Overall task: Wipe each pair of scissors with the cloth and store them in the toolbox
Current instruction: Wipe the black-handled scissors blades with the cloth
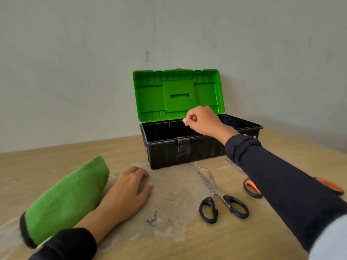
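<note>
Two scissors (221,198) (252,188) (one half hidden), one cloth (65,199), one toolbox (187,147).

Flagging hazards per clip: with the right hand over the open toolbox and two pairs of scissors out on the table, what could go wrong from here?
1. The black-handled steel scissors lie with blades parted; a careless grab might nick the fingers.
2. The orange-and-black-handled scissors sit under the right forearm's dark sleeve, so drawing the right hand back could sweep them.
3. The green microfibre cloth lies unheld beside the left hand, so a pair might be stored unwiped.
</note>
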Motion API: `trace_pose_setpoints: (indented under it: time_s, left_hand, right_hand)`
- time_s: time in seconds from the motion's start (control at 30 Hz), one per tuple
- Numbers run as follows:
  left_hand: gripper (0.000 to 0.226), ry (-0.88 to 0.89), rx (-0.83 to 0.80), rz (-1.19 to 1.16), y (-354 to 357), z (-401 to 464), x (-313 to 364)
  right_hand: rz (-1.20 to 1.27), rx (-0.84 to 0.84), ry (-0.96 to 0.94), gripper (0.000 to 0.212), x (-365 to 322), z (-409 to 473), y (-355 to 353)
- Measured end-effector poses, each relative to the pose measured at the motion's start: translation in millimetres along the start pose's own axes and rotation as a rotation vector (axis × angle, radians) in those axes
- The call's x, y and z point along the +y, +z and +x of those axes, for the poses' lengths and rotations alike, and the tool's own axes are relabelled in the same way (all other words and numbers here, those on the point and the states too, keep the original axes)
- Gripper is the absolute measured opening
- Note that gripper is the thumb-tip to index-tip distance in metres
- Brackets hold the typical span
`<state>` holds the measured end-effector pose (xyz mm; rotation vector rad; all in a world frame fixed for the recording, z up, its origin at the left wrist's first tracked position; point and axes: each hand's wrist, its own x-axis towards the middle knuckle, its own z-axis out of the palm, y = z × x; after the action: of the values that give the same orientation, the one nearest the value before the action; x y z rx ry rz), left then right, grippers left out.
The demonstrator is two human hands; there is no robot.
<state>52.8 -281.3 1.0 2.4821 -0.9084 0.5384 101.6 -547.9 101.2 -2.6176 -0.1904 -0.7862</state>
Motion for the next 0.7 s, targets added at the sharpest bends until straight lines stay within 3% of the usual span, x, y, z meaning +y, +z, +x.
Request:
trace_pose_setpoints:
  time_s: [0.07,0.13,0.3,0.43,0.6,0.7]
  left_hand:
    - [0.033,0.014,0.005,0.017,-3,-3,9]
    - [0.033,0.031,0.000,0.016,-3,-8,20]
    - [0.036,0.070,-0.083,-0.036,3,-18,46]
    - [0.038,0.078,-0.117,-0.049,4,-22,50]
    - [0.036,0.093,-0.116,-0.034,4,-22,48]
    - [0.036,0.097,-0.123,-0.034,5,-22,47]
  right_hand:
    - [0.025,0.069,0.004,0.026,-13,-25,-6]
    - [0.036,0.036,0.031,0.026,-24,-56,-10]
    - [-0.017,-0.287,0.139,0.017,-32,-125,-13]
    - [0.045,-0.425,0.182,0.004,-35,-155,-23]
    - [0.058,-0.623,0.245,0.029,-41,-159,-34]
    - [0.047,-0.566,0.252,0.035,-44,-158,-32]
